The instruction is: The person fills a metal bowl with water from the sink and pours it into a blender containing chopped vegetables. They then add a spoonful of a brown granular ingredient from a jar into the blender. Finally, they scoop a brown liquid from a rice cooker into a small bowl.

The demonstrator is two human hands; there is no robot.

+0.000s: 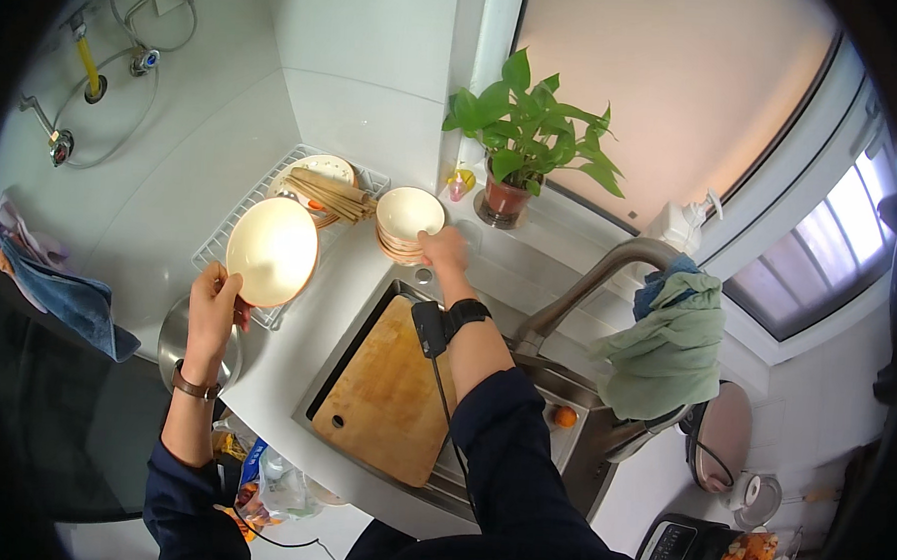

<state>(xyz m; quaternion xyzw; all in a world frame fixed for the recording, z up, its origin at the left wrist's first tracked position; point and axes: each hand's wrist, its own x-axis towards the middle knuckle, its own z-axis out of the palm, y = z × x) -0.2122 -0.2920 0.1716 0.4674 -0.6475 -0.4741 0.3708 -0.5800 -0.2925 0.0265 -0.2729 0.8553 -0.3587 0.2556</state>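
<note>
My left hand (216, 296) grips the lower left rim of a cream ceramic bowl (273, 251) with an orange outer edge, tilted above a white wire dish rack (229, 233). My right hand (444, 250) is at the near right side of a stack of cream bowls (410, 214) on the counter; whether its fingers grip a rim cannot be told. In the rack, behind the raised bowl, stand patterned plates (326, 168), with a bundle of wooden chopsticks (339, 199) lying across them.
A wooden cutting board (384, 386) lies over the sink, beside a curved faucet (598, 283) draped with a green cloth (663, 346). A potted plant (506, 196) and a white pump bottle (672, 226) stand on the sill. A metal lid (172, 343) is near my left wrist.
</note>
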